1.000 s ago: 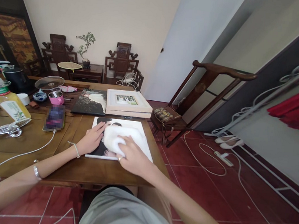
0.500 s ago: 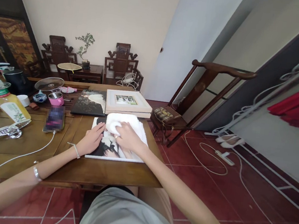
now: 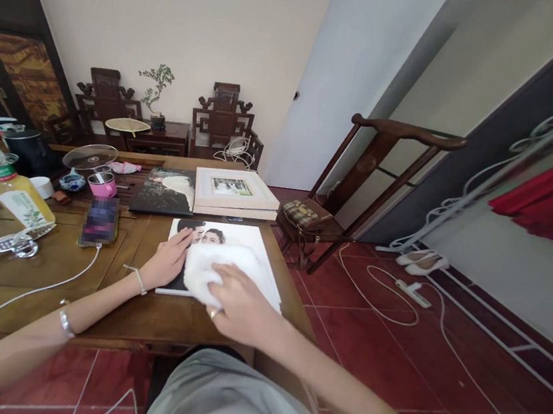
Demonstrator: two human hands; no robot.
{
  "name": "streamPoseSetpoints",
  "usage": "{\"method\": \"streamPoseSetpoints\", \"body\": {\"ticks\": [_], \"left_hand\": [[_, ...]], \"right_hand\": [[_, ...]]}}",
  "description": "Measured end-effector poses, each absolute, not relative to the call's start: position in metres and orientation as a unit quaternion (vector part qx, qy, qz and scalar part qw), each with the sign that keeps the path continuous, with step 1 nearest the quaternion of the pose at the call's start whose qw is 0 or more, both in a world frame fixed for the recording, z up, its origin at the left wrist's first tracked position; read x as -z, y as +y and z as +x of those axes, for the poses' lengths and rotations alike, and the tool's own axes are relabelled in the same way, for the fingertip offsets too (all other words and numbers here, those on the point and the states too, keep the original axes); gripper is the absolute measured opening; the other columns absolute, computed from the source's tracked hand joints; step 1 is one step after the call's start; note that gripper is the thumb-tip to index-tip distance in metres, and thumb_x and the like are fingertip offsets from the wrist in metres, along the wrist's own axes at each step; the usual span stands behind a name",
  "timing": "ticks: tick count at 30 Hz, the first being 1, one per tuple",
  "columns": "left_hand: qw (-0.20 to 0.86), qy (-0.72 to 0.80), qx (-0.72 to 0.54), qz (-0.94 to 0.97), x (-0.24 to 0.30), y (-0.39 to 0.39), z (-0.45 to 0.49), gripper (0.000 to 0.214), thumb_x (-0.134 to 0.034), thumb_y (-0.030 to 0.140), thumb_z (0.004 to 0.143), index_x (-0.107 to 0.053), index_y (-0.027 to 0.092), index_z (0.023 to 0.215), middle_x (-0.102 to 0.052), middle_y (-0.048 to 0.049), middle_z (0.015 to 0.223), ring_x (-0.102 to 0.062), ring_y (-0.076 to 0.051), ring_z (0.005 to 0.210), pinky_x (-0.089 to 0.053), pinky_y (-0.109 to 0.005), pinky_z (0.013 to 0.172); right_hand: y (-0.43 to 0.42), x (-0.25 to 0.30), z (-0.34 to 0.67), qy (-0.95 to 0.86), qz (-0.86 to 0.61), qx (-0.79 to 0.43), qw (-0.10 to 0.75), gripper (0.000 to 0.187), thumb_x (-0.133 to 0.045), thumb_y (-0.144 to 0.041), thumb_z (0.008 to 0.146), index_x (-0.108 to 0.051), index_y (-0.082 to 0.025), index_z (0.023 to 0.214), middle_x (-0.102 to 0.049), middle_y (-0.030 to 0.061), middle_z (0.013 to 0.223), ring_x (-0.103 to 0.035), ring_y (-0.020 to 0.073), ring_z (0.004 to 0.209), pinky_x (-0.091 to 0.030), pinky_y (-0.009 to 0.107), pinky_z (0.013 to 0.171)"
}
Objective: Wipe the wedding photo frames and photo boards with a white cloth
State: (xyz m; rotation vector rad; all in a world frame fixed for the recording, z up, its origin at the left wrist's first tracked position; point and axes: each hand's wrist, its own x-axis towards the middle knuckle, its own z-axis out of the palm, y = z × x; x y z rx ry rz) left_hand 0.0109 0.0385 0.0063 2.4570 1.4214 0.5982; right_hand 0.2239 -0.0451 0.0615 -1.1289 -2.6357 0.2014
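A photo panel (image 3: 253,236) with a portrait of two people lies flat near the front right edge of the wooden table (image 3: 112,314). My left hand (image 3: 170,258) rests on its left side with the fingers stretched out. Bunched under my right hand (image 3: 239,303) is a white towel (image 3: 201,268), pressed on the lower part of the panel. The fingers of that hand are closed on the cloth, and the towel covers much of the picture's lower half.
Behind the panel lie a white framed picture (image 3: 238,192) and a dark photo board (image 3: 164,193). To the left are a phone (image 3: 100,222) on a cable, a pink cup (image 3: 102,184), a juice bottle (image 3: 16,192) and a metal tool (image 3: 17,241). A wooden chair (image 3: 376,152) holds a checked bag (image 3: 306,214).
My right hand has drawn the towel from the panel's top down toward its near edge, uncovering the two faces. My left hand has stayed on the panel's left side.
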Motion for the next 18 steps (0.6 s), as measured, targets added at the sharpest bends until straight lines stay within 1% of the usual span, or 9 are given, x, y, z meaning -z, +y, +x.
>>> {"method": "streamPoseSetpoints", "body": {"ticks": [3,8,10,14,16,18], "left_hand": [[0.118,0.485,-0.215,0.839,-0.003,0.039,0.010,0.048,-0.028,0.024,0.096,-0.035,0.020,0.143,-0.034,-0.0112,0.150,-0.030,-0.023,0.139,-0.033,-0.044,0.108],[0.136,0.488,-0.233,0.830,-0.001,0.040,0.011,0.047,-0.030,0.026,0.095,-0.038,0.019,0.141,-0.034,-0.0109,0.150,-0.028,-0.024,0.140,-0.031,-0.046,0.109],[0.169,0.491,-0.261,0.814,-0.004,0.040,0.012,0.046,-0.030,0.029,0.096,-0.042,0.018,0.138,-0.038,-0.0106,0.148,-0.031,-0.024,0.139,-0.029,-0.046,0.111],[0.265,0.481,-0.374,0.747,-0.015,0.041,0.011,0.047,-0.027,0.038,0.097,-0.048,0.016,0.133,-0.050,-0.0094,0.140,-0.044,-0.020,0.130,-0.029,-0.037,0.112],[0.289,0.479,-0.410,0.720,-0.020,0.041,0.009,0.050,-0.025,0.040,0.097,-0.049,0.014,0.132,-0.050,-0.0096,0.140,-0.045,-0.019,0.129,-0.029,-0.035,0.112],[0.298,0.479,-0.420,0.710,-0.023,0.041,0.008,0.052,-0.024,0.042,0.097,-0.050,0.013,0.131,-0.049,-0.0094,0.140,-0.044,-0.020,0.130,-0.028,-0.035,0.113]], "right_hand": [[0.000,-0.060,0.221,-0.896,-0.421,-0.047,0.137,0.024,-0.053,-0.021,0.081,-0.069,-0.011,0.095,-0.061,0.0201,0.116,-0.052,0.0302,0.112,-0.037,0.043,0.098],[0.046,-0.059,0.214,-0.885,-0.443,-0.023,0.138,0.023,-0.051,-0.021,0.083,-0.067,-0.010,0.096,-0.064,0.0167,0.105,-0.055,0.0271,0.102,-0.039,0.037,0.090],[0.046,-0.060,0.209,-0.884,-0.449,-0.020,0.132,0.022,-0.051,-0.020,0.083,-0.067,-0.010,0.095,-0.064,0.0172,0.105,-0.055,0.0282,0.103,-0.038,0.039,0.091],[0.027,-0.060,0.195,-0.887,-0.441,-0.019,0.133,0.025,-0.049,-0.019,0.083,-0.067,-0.012,0.099,-0.062,0.0183,0.114,-0.046,0.0323,0.118,-0.032,0.048,0.099],[0.014,-0.061,0.190,-0.901,-0.413,-0.030,0.128,0.026,-0.050,-0.019,0.082,-0.067,-0.012,0.102,-0.060,0.0183,0.120,-0.042,0.0334,0.123,-0.029,0.052,0.102],[-0.001,-0.062,0.187,-0.917,-0.378,-0.048,0.116,0.028,-0.051,-0.019,0.081,-0.067,-0.011,0.103,-0.056,0.0192,0.127,-0.039,0.0348,0.127,-0.027,0.055,0.104]]}}
